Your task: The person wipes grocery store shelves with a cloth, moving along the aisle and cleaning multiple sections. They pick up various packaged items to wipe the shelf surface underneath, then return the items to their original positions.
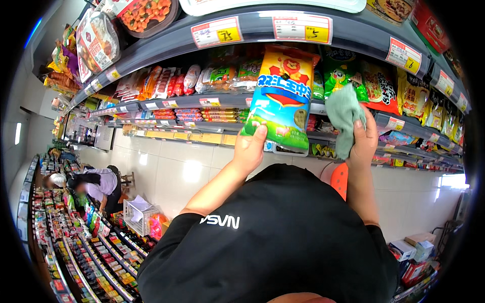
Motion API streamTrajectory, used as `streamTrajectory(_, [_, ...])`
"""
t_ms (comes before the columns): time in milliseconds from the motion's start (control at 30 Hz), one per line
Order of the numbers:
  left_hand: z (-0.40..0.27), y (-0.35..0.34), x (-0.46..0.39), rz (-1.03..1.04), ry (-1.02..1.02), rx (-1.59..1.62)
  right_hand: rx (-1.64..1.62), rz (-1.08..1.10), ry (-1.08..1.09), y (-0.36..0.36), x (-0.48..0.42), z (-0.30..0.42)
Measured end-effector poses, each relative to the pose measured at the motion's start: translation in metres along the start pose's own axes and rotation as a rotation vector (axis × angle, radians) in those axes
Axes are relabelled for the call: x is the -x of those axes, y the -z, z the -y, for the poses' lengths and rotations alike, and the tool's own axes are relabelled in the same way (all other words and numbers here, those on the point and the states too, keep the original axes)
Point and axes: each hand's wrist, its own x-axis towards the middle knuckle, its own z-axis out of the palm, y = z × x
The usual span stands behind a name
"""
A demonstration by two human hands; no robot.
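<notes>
My left hand (pixel 251 148) grips the lower left edge of a large snack bag (pixel 284 98), its thumb across the front. The bag is yellow above and blue and green below, with a cartoon lion and printed writing. It is held upright in front of the shelf. In my right hand (pixel 363 140) hangs a crumpled grey-green cloth (pixel 344 117), pinched under the thumb. The cloth is to the right of the bag, apart from it, and partly covers a green package (pixel 343 72) on the shelf behind.
Packaged sausages (pixel 178 83) and bagged foods (pixel 380 89) fill the shelf behind my hands. An upper shelf edge (pixel 257 28) with price tags curves overhead. At the left, two people (pixel 96 183) are beside another stocked rack (pixel 87 250). A white crate (pixel 138 217) stands on the tiled floor (pixel 189 163).
</notes>
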Motion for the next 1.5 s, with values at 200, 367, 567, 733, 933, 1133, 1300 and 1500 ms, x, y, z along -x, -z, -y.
streamTrajectory(200, [-0.009,0.018,0.056,0.089,-0.134,-0.318,0.776,0.756,0.613,-0.101,0.026,0.042])
streamTrajectory(367, [-0.030,0.029,0.090,-0.002,-0.014,-0.148,0.943,0.907,0.693,-0.136,0.035,0.035])
streamTrajectory(567, [-0.046,0.047,0.142,-0.037,0.148,0.017,0.976,0.455,0.438,-0.117,0.005,-0.007])
streamTrajectory(733, [-0.045,0.068,0.181,-0.041,0.198,0.030,1.034,0.544,0.520,-0.157,0.083,0.002])
streamTrajectory(933, [-0.045,0.065,0.193,0.040,0.012,-0.132,0.895,0.908,0.594,-0.187,0.169,0.017])
streamTrajectory(1133, [-0.046,0.052,0.207,0.117,0.228,0.132,0.869,0.729,0.444,-0.152,0.134,0.012])
streamTrajectory(1300, [-0.043,0.034,0.210,0.044,0.235,0.086,0.919,0.386,0.314,-0.075,0.080,-0.031])
streamTrajectory(1500, [-0.022,0.000,0.200,-0.022,0.248,0.140,-0.255,-0.431,-0.122,-0.027,0.097,-0.046])
